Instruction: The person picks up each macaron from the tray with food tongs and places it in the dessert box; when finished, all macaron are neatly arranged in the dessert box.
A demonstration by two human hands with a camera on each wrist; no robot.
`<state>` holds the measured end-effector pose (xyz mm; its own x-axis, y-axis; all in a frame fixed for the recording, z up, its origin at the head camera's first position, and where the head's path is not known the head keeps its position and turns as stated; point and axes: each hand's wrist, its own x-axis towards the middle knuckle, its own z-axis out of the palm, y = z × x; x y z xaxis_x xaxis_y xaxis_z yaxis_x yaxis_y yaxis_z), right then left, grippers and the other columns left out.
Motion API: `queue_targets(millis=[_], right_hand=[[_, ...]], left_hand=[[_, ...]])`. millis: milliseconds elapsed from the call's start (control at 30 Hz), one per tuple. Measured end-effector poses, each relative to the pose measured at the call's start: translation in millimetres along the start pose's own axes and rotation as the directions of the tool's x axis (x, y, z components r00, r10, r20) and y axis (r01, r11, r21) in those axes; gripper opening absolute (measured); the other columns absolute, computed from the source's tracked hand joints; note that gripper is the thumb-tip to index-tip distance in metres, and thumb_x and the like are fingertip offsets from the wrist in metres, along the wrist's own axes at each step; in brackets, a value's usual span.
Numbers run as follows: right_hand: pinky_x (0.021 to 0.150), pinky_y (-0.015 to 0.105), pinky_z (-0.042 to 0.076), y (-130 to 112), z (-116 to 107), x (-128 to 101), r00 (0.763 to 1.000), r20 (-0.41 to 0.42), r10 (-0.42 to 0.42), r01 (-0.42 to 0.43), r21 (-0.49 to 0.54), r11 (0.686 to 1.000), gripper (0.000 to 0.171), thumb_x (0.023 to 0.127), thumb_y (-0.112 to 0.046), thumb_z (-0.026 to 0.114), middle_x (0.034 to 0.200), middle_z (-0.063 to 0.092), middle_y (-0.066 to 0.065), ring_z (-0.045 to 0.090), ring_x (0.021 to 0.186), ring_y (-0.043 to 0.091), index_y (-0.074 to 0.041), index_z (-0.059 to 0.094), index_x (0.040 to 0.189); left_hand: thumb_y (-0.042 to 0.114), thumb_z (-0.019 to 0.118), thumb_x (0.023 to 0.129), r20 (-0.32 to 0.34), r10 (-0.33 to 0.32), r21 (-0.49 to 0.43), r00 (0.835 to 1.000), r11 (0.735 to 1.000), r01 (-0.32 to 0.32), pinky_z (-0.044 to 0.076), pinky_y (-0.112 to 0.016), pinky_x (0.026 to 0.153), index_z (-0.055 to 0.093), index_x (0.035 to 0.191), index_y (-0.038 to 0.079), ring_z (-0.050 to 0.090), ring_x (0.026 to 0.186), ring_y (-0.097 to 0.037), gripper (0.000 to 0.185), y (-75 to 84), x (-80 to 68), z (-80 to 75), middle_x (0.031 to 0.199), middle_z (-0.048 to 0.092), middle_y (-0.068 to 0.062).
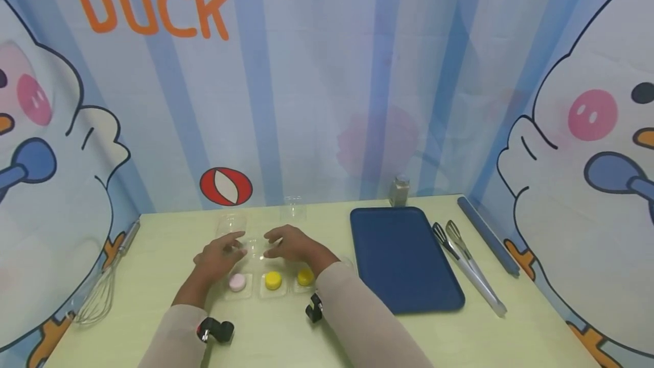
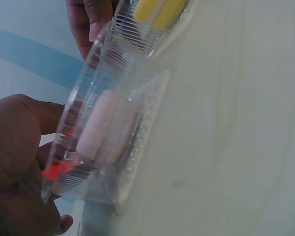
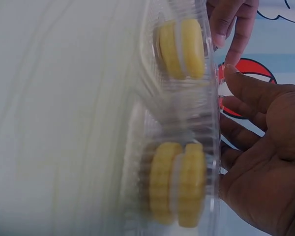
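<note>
A clear plastic tray [image 1: 265, 284] holding one pink macaron [image 1: 237, 281] and two yellow macarons [image 1: 273, 280] sits near the front edge of the pale green surface [image 1: 153, 254]; the left hand [image 1: 218, 256] and right hand [image 1: 292, 244] rest relaxed, fingers spread, on its clear lid [image 1: 252, 247]; a blue tray [image 1: 401, 257] and tongs [image 1: 467, 266] lie toward the right edge.

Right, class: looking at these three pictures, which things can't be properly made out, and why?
- Small jar, head view: too small and far to tell its contents.
- Whisk, head view: its wires fade into the wall picture.
- Left hand and right hand: fingertips blurred behind the clear plastic lid.
- Pink macaron, left wrist view: smeared by the box.
- Yellow macarons, right wrist view: motion-blurred.
</note>
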<state>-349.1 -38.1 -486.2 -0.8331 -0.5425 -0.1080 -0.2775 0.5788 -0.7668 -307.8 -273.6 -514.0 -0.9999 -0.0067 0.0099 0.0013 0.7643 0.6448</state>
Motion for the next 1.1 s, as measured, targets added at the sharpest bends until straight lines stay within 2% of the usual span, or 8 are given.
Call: queue_targets(millis=[267, 467, 600, 733, 833, 967, 1100], right_hand=[[0.119, 0.042, 0.054, -6, 2, 1, 1.000, -0.029, 0.011, -0.013, -0.050, 0.999, 0.047, 0.100, -0.024, 0.081, 0.148, 0.072, 0.006, 0.065, 0.142, 0.029, -0.012, 0.071, 0.144], [0.111, 0.042, 0.059, -3, 0, 2, 0.997, -0.071, -0.009, 0.008, -0.009, 1.000, 0.047, 0.096, -0.017, 0.084, 0.145, 0.074, 0.008, 0.071, 0.134, 0.031, -0.009, 0.073, 0.141], [0.104, 0.041, 0.063, 3, -2, 3, 0.997, -0.081, -0.009, 0.012, 0.038, 0.999, 0.051, 0.095, -0.015, 0.085, 0.146, 0.073, 0.009, 0.076, 0.123, 0.030, -0.011, 0.071, 0.144], [0.101, 0.042, 0.064, 8, -7, 1, 0.995, -0.095, -0.027, 0.035, 0.093, 0.995, 0.053, 0.095, -0.013, 0.085, 0.146, 0.072, 0.010, 0.078, 0.120, 0.032, -0.010, 0.070, 0.146], [0.100, 0.043, 0.065, 8, -12, -2, 0.993, -0.109, -0.049, 0.061, 0.108, 0.992, 0.053, 0.096, -0.012, 0.085, 0.146, 0.072, 0.012, 0.078, 0.120, 0.034, -0.009, 0.069, 0.146], [0.097, 0.041, 0.065, 6, -18, -8, 0.988, -0.140, -0.072, 0.090, 0.126, 0.988, 0.053, 0.095, -0.008, 0.085, 0.145, 0.073, 0.013, 0.078, 0.119, 0.035, -0.008, 0.069, 0.146], [0.093, 0.038, 0.066, 6, -21, -13, 0.982, -0.169, -0.084, 0.109, 0.145, 0.983, 0.055, 0.092, -0.003, 0.085, 0.144, 0.074, 0.013, 0.079, 0.116, 0.034, -0.008, 0.070, 0.145]], left_hand=[[0.021, 0.068, 0.105, -0.010, -0.007, 0.004, 1.000, 1.000, 0.007, 0.032, -0.078, 0.109, 0.058, 0.157, 0.016, 0.064, 0.136, -0.044, 0.054, -2.1, 4.4, 2.0, 0.141, 0.073, -0.016], [0.018, 0.067, 0.104, -0.005, 0.023, -0.014, 1.000, 1.000, -0.023, 0.031, -0.081, 0.112, 0.057, 0.158, 0.017, 0.066, 0.137, -0.044, 0.055, 1.3, 3.5, 1.4, 0.144, 0.073, -0.015], [0.016, 0.069, 0.103, -0.003, 0.072, -0.030, 0.997, 0.997, -0.072, 0.027, -0.087, 0.113, 0.056, 0.159, 0.015, 0.066, 0.136, -0.045, 0.057, 4.1, 1.1, 0.4, 0.145, 0.072, -0.016], [0.015, 0.071, 0.103, 0.000, 0.113, -0.049, 0.994, 0.992, -0.113, 0.027, -0.087, 0.115, 0.055, 0.160, 0.015, 0.066, 0.136, -0.044, 0.059, 7.2, -1.1, 0.9, 0.146, 0.071, -0.016], [0.013, 0.071, 0.104, 0.004, 0.144, -0.070, 0.990, 0.987, -0.143, 0.036, -0.080, 0.119, 0.053, 0.161, 0.013, 0.067, 0.135, -0.044, 0.060, 9.9, -2.4, 1.7, 0.146, 0.071, -0.017], [0.009, 0.072, 0.104, -0.005, 0.184, -0.093, 0.983, 0.979, -0.183, 0.050, -0.070, 0.115, 0.052, 0.162, 0.011, 0.070, 0.131, -0.044, 0.061, 13.3, -3.5, 1.9, 0.144, 0.072, -0.018], [0.007, 0.073, 0.103, -0.020, 0.200, -0.098, 0.980, 0.975, -0.201, 0.049, -0.070, 0.116, 0.052, 0.162, 0.012, 0.070, 0.130, -0.043, 0.062, 16.9, -4.0, 1.6, 0.142, 0.074, -0.017]])
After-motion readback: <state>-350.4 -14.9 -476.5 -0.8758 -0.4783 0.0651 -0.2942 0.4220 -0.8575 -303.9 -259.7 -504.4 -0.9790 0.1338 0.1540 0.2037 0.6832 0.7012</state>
